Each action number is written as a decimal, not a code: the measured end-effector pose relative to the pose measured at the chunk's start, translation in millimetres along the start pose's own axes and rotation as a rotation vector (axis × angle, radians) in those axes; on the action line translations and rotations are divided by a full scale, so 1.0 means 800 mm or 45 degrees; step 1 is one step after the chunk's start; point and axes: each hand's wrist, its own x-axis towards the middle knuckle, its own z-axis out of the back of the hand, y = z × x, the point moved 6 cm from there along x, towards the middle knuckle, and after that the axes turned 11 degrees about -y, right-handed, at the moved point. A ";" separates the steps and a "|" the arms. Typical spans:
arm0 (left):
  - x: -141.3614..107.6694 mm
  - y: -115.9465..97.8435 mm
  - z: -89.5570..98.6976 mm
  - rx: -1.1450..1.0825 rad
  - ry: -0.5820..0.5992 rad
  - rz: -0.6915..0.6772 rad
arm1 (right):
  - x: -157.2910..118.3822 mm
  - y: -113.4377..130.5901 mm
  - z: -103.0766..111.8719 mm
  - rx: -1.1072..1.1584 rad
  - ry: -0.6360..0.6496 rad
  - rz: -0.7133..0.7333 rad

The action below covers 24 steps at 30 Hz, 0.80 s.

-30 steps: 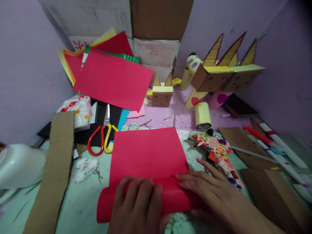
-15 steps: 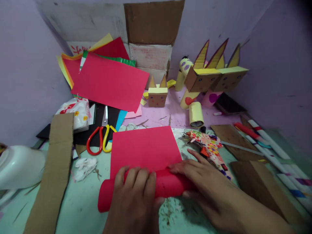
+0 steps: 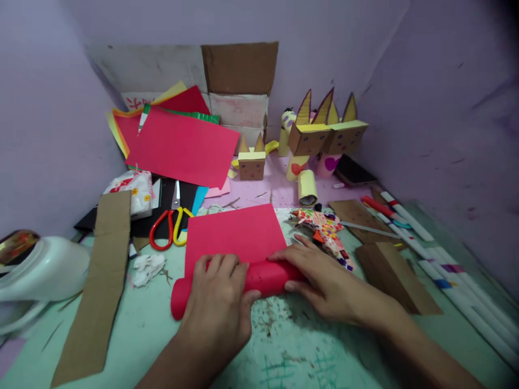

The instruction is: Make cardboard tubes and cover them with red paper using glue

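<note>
A sheet of red paper (image 3: 235,232) lies on the pale green table, its near edge rolled into a tube. My left hand (image 3: 221,297) is wrapped over the left part of the roll, fingers on top and thumb on the near side. At the roll's right end, my right hand (image 3: 320,278) grips it between thumb and fingers, hiding that end. Just beyond my right hand lies a glue gun (image 3: 324,229) covered in floral pattern. Scissors (image 3: 172,221) with red and yellow handles rest past the sheet's left edge.
A cardboard strip (image 3: 99,281) and a white jug (image 3: 52,270) stand left. Coloured paper sheets (image 3: 182,146) lean at the back. Cardboard animal heads (image 3: 310,139), a small cardboard head (image 3: 252,166) and a yellow paper tube (image 3: 307,187) are behind. Markers (image 3: 407,216) and cardboard pieces (image 3: 393,278) lie right.
The camera view has shifted, so more of the near table shows. Both hands stay on the red roll; my right thumb now shows against its near side.
</note>
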 end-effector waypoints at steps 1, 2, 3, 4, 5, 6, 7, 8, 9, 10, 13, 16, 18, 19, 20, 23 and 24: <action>0.000 0.000 0.001 0.005 0.002 0.023 | 0.000 0.000 0.000 -0.003 -0.010 0.001; 0.000 -0.001 0.002 0.011 0.002 0.033 | -0.001 0.000 0.000 -0.005 -0.019 0.001; -0.001 -0.002 0.004 0.018 0.000 0.039 | -0.002 0.000 0.000 -0.005 -0.025 0.003; -0.002 -0.003 0.004 0.022 0.004 0.036 | -0.002 0.000 0.000 -0.005 -0.032 0.006; -0.002 -0.003 0.005 0.026 0.010 0.036 | -0.003 0.001 0.000 -0.007 -0.037 0.008; -0.003 -0.003 0.005 0.029 0.021 0.037 | -0.003 0.001 0.000 -0.010 -0.042 0.011; -0.003 -0.003 0.004 0.031 0.034 0.039 | -0.003 0.002 0.000 -0.010 -0.046 0.014; -0.002 -0.002 0.004 0.031 0.050 0.044 | -0.003 0.001 0.000 -0.007 -0.051 0.017; -0.002 -0.001 0.002 0.031 0.068 0.049 | -0.003 0.000 0.000 -0.002 -0.052 0.020; -0.001 -0.001 0.001 0.030 0.084 0.049 | -0.003 -0.001 -0.001 0.004 -0.052 0.024; 0.001 -0.001 -0.004 0.048 0.107 0.036 | -0.001 -0.006 -0.004 0.026 -0.052 0.033; 0.001 0.007 0.002 0.060 0.039 -0.024 | -0.002 -0.009 -0.006 0.042 -0.070 0.052; -0.003 0.022 0.022 0.034 -0.150 -0.060 | -0.003 -0.011 -0.006 0.044 -0.076 0.054; -0.008 0.035 0.037 0.021 -0.283 -0.046 | -0.003 -0.011 -0.006 0.039 -0.074 0.046; -0.014 0.051 0.054 0.015 -0.420 0.014 | -0.003 -0.012 -0.006 0.032 -0.069 0.036; -0.042 0.109 0.089 0.032 -0.562 0.456 | -0.003 -0.012 -0.007 0.012 -0.046 0.023; -0.052 0.123 0.092 0.013 -0.515 0.614 | -0.003 -0.013 -0.007 0.008 -0.039 0.023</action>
